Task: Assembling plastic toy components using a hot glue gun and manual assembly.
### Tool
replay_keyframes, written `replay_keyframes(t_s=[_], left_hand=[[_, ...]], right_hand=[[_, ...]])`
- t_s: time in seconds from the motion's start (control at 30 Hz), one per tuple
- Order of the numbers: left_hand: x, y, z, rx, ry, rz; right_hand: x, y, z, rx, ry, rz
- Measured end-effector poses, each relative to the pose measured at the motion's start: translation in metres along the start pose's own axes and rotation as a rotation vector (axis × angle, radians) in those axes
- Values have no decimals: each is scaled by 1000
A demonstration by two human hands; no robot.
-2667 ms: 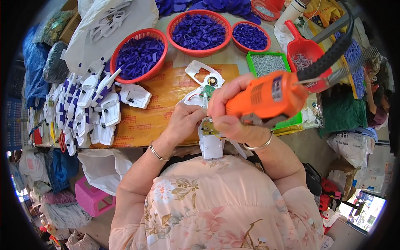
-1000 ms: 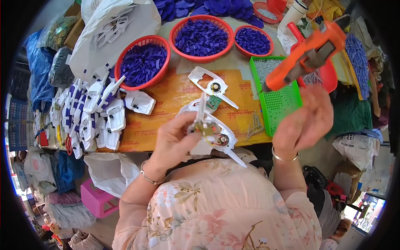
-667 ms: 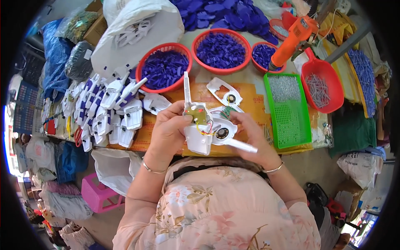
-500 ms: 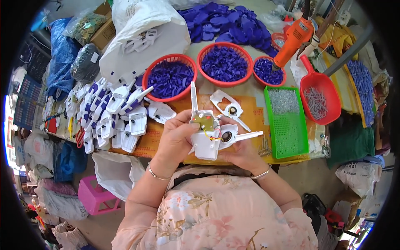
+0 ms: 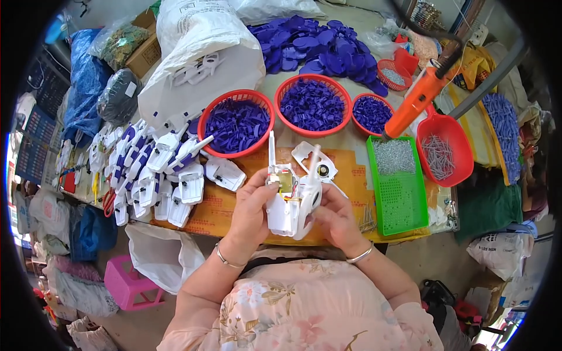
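Note:
My left hand point(image 5: 250, 205) is closed on a white plastic housing half point(image 5: 282, 217) with a long stem pointing away from me. A small yellow-green circuit board point(image 5: 285, 181) sits in it, the left thumb near its edge. Beside it, my right hand point(image 5: 341, 217) grips the matching white shell half point(image 5: 310, 202), which stands tilted on edge against the first half. Thin wires run between the two halves. Beyond the hands lies another white shell half with a round black speaker point(image 5: 323, 170).
White-and-purple assemblies point(image 5: 155, 167) pile up at left. Red baskets of purple parts point(image 5: 237, 126) stand behind. At right are a green tray of screws point(image 5: 404, 205), a red scoop of metal pins point(image 5: 439, 149) and a hanging orange electric screwdriver point(image 5: 414, 105).
The right shell half has turned up from lying open beside the left half to standing on edge against it. The orange screwdriver has swung lower, and the whole view has shifted slightly.

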State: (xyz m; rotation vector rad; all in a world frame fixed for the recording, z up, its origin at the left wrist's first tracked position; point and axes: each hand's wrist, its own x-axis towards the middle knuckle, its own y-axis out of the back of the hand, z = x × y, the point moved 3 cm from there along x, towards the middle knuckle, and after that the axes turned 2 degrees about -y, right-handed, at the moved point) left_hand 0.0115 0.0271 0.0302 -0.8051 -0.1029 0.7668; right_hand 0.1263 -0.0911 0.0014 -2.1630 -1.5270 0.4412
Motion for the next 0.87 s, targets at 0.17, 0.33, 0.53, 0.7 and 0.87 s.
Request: replay_keyframes(t_s=[0.17,0.33,0.53,0.7,0.87], left_hand=[[4,2,1,73,-83,-9],[1,6,-11,413,-197,8],[1,1,-23,565,-281,-31],[-4,-10,-22,518,-212,-52],[-1,-7,-24,669,-160,-39]], right_hand=[[2,8,-5,329,-84,60],[9,2,-8,461,-153,204],[10,11,-2,392,-87,120],[9,11,-2,367,-133,258],[3,13,1,355,-185,224]])
